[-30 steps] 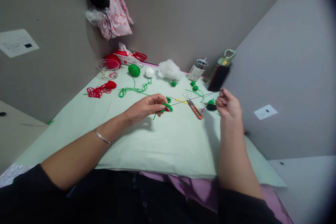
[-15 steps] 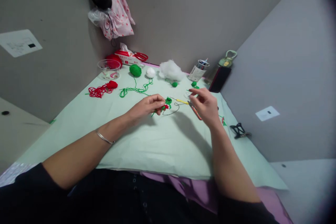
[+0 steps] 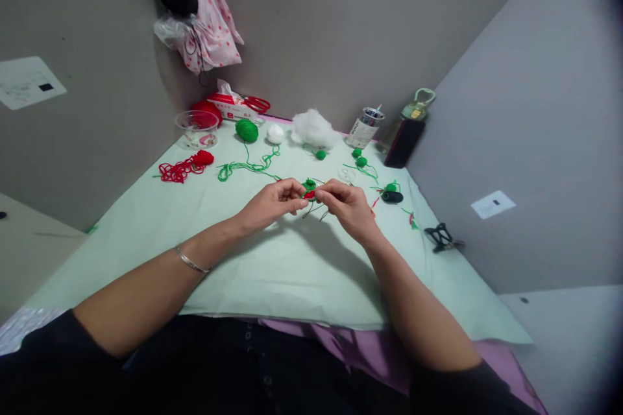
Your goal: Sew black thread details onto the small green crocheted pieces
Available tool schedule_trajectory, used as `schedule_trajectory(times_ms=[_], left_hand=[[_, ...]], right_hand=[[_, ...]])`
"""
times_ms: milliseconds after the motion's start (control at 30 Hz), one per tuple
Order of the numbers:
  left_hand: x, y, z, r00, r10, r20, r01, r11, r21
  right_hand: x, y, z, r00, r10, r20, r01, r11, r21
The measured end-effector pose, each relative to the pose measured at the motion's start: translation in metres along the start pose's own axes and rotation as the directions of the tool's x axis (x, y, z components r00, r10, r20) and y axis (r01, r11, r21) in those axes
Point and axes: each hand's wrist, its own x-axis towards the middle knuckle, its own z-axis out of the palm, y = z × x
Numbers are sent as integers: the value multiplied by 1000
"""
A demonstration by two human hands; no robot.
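Between the thumb and fingers of my left hand (image 3: 272,204) is a small red and green crochet piece (image 3: 309,194), held just above the table. My right hand (image 3: 351,211) is closed in a pinch at the right edge of that piece; whatever its fingertips grip is too small to make out. A dark thin thread (image 3: 314,209) loops below the piece. Behind the right hand, the scissors and yellow crochet hook are mostly hidden. Green yarn (image 3: 248,167) trails from a green yarn ball (image 3: 247,130) toward my left hand.
At the back stand a clear plastic tub (image 3: 197,130), a tissue box (image 3: 233,108) with red-handled scissors (image 3: 256,104), white stuffing (image 3: 314,130), a can (image 3: 365,128) and a phone (image 3: 405,142). Red yarn (image 3: 185,167) lies left; a black claw clip (image 3: 442,238) lies right.
My right hand has come down and left from above the scissors to the crochet piece, uncovering a dark oval item on the right. My left hand keeps its hold; the view shifted slightly.
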Motion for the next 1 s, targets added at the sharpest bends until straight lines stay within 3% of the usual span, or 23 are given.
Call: schedule_trajectory(times_ms=[100,167,433,567,667,800,1000], left_hand=[[1,-3,-2,1000,1,-15,-1,1000,4],[1,-4,-3,1000,-15,-25,15,1000,2],[1,-1,-4,994,-32,-106,36,999,30],[3,-2,-5,992,-44,-120,46,999,9],[3,-3,-6,991,-51,-123,54,998,23],[3,-5,-7,993,-49,-106,53,998,40],[4,-8,-8,995,-38,-90,43,998,54]], right_hand=[[0,-1,-1,990,113,84,-120,988,92],[0,-1,-3,988,113,104,-122,989,84],[-3,-1,-5,985,-119,-122,99,982,-160],[-6,-4,-4,919,-372,-129,282,850,-444],[-6,-1,-4,877,-475,-75,348,734,-583],[-6,2,-3,862,-508,-7,381,656,-652],[-6,1,-4,872,-489,12,368,639,-675]])
